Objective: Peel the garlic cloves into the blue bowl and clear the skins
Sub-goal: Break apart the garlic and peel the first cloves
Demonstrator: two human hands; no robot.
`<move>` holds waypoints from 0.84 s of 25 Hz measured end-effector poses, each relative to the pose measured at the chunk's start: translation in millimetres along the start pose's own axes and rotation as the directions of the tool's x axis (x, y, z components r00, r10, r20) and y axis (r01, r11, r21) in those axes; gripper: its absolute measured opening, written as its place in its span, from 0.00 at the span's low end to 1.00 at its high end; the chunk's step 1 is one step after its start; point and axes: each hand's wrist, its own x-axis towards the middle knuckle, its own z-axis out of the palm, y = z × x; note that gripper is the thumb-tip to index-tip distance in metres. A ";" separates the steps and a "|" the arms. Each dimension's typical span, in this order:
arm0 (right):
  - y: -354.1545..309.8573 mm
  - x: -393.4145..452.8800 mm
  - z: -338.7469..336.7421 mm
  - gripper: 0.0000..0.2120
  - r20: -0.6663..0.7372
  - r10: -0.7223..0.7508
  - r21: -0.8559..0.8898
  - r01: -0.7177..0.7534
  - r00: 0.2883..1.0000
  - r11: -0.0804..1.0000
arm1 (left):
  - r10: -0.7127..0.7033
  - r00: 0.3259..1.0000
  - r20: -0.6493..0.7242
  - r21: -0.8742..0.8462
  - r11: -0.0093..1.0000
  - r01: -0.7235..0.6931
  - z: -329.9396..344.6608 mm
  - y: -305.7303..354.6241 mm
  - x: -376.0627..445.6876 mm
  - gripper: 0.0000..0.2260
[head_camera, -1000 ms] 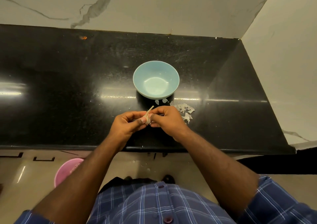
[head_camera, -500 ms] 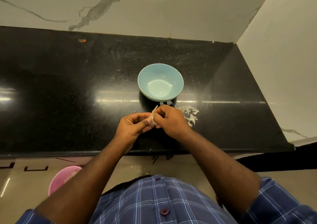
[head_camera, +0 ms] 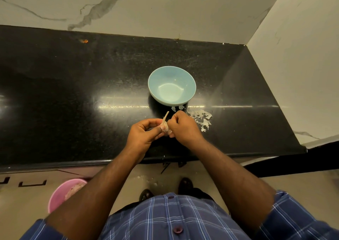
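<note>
Garlic [head_camera: 165, 126]: papery, stalk up, pinched by left hand [head_camera: 145, 136] and right hand [head_camera: 183, 129].
Bowl [head_camera: 190, 92]: smooth blue, round, nothing inside.
Skins [head_camera: 200, 117]: thin white flakes beside it.

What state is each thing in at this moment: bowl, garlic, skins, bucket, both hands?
blue bowl: upright on the counter, nothing visible inside.
garlic: held between both hands, skin partly on, stem pointing up.
skins: loose, scattered on the counter right of the bowl.
pink bucket: on the floor, holding pale scraps.
left hand: grips the garlic.
right hand: pinches the garlic.
</note>
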 end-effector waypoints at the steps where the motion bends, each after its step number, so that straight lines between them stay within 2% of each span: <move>1: 3.7 -0.3 0.1 0.05 0.021 0.030 0.092 -0.032 0.999 0.995 | -0.002 1.000 -0.008 -0.014 1.000 0.002 -0.6 0.1 -0.5 0.10; 4: 6.7 -2.1 -4.6 0.06 0.113 0.092 0.314 -0.123 0.989 0.941 | -0.017 1.000 -0.007 -0.010 1.000 0.017 -3.9 -0.6 1.0 0.10; 7: 3.0 -4.3 -13.3 0.06 0.172 0.081 0.426 -0.148 0.982 0.893 | -0.015 1.000 0.022 0.027 1.000 0.014 -4.5 -2.7 2.1 0.12; 10: 3.2 -3.2 -13.5 0.04 0.168 0.005 0.337 -0.062 0.986 0.939 | -0.002 0.999 0.054 0.038 0.999 0.000 -4.4 -2.6 1.2 0.15; 13: 4.8 -0.1 -7.7 0.02 0.104 0.004 0.322 -0.037 0.995 0.946 | -0.004 0.999 0.048 0.028 1.000 0.003 -4.9 -2.9 0.8 0.12; 19: 2.5 2.0 -0.9 0.06 0.040 -0.016 0.134 0.011 0.999 0.991 | -0.018 1.000 -0.014 -0.054 0.998 0.017 -1.4 -1.3 -0.4 0.11; 21: 3.9 2.4 -0.3 0.06 0.051 0.002 0.193 -0.012 0.999 0.981 | -0.020 0.999 -0.040 -0.076 0.997 0.017 -0.9 -0.3 -0.6 0.10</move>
